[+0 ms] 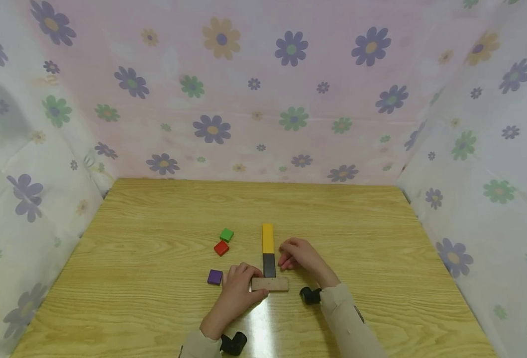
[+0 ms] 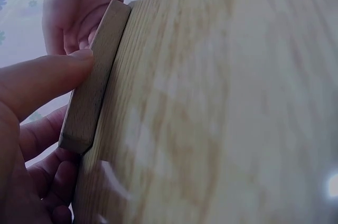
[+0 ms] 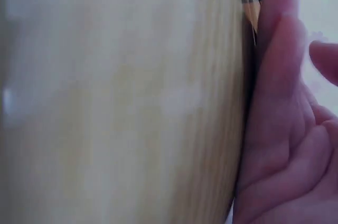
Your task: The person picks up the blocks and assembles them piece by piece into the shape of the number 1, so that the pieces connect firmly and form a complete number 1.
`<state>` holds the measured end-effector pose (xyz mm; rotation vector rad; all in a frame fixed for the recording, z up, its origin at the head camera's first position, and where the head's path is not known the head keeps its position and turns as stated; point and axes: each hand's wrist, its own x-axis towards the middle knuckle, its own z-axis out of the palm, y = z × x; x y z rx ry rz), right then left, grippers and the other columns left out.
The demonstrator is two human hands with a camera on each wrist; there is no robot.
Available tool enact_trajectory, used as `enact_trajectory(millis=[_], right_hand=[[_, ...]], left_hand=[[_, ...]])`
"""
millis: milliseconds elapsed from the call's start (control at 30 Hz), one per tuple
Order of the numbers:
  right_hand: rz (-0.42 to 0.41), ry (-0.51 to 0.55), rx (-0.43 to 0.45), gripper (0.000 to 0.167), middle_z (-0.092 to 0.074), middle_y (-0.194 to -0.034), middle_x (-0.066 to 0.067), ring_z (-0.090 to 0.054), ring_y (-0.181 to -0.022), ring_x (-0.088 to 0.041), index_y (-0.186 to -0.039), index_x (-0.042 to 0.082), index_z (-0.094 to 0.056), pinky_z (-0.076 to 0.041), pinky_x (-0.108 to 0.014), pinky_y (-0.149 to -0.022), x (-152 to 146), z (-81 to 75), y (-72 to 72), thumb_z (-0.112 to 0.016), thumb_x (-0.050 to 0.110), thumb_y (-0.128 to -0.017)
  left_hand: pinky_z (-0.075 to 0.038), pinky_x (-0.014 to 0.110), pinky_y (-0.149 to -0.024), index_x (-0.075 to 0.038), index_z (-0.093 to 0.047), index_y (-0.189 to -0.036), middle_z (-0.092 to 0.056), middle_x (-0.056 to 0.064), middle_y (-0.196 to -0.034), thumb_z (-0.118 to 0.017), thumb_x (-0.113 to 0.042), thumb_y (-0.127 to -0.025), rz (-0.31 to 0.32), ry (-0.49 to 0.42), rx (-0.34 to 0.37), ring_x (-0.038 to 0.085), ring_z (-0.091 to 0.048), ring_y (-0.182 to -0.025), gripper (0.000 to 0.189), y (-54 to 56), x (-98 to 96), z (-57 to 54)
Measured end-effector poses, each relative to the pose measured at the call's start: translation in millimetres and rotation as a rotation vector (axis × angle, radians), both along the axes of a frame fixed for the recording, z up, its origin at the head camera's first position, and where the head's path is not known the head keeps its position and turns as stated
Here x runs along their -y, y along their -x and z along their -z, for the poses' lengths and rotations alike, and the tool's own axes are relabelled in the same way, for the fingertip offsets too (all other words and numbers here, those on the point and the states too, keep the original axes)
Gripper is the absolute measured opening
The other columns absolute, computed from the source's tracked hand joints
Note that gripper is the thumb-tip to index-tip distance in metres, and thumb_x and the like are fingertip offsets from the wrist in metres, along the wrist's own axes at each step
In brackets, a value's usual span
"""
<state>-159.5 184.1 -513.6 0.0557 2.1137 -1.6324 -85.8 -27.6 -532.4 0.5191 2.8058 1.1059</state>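
A plain wooden block (image 1: 272,284) lies crosswise on the table, its left end gripped by my left hand (image 1: 234,293). In the left wrist view the thumb (image 2: 58,76) presses on the near side of that wooden block (image 2: 100,76), with fingers partly hidden behind it. A black block (image 1: 269,266) meets the wooden block's far side, and a yellow block (image 1: 267,238) continues the line away from me. Just right of these two, my right hand (image 1: 305,258) rests low over the table, fingers loosely bent and holding nothing.
Left of the line lie a green block (image 1: 226,234), a red block (image 1: 221,248) touching or nearly touching it, and a purple block (image 1: 215,277) beside my left hand. Flowered cloth (image 1: 254,99) walls the wooden table (image 1: 370,223) at the back and sides.
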Motion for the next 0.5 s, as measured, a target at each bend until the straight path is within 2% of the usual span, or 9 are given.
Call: enact_trajectory(millis=[100,267,467,500], right_hand=[[0.030,0.027,-0.027,0.030,-0.063,-0.083,-0.015,-0.063,-0.070,-0.025,-0.106,-0.001,-0.053,-0.050,-0.031,-0.061,-2,-3.1,-11.0,-0.047,0.025,-0.092],[0.083,-0.009,-0.077,0.028,-0.060,-0.089,-0.015,-0.059,-0.074,-0.026,-0.105,-0.001,-0.054,-0.049,-0.035,-0.064,1,-15.4,-33.2,-0.050,0.024,-0.091],[0.167,-0.001,-0.086,0.030,-0.058,-0.086,-0.014,-0.055,-0.072,-0.023,-0.106,0.001,-0.055,-0.048,-0.034,-0.058,2,-9.1,-58.8,-0.055,0.025,-0.089],[0.189,-0.005,-0.088,0.030,-0.058,-0.085,-0.013,-0.055,-0.072,-0.022,-0.105,0.002,-0.056,-0.048,-0.032,-0.057,1,-4.2,-61.5,-0.056,0.027,-0.088]], left_hand=[[-0.023,0.038,-0.073,-0.023,-0.059,-0.097,-0.047,-0.010,-0.094,-0.068,-0.045,-0.072,-0.001,-0.003,0.001,0.015,-0.036,-0.087,0.034,0.0,-0.4,-0.5],[-0.022,0.039,-0.073,-0.025,-0.058,-0.097,-0.047,-0.011,-0.095,-0.067,-0.048,-0.072,-0.010,0.003,0.014,0.014,-0.036,-0.088,0.035,2.4,-0.8,-1.6],[-0.022,0.039,-0.072,-0.025,-0.058,-0.097,-0.047,-0.010,-0.095,-0.067,-0.048,-0.072,0.001,-0.005,0.023,0.015,-0.036,-0.089,0.035,1.3,0.2,-4.0],[-0.022,0.039,-0.072,-0.025,-0.058,-0.097,-0.047,-0.010,-0.095,-0.067,-0.048,-0.072,0.003,-0.006,0.019,0.015,-0.036,-0.089,0.035,1.0,0.2,-3.8]])
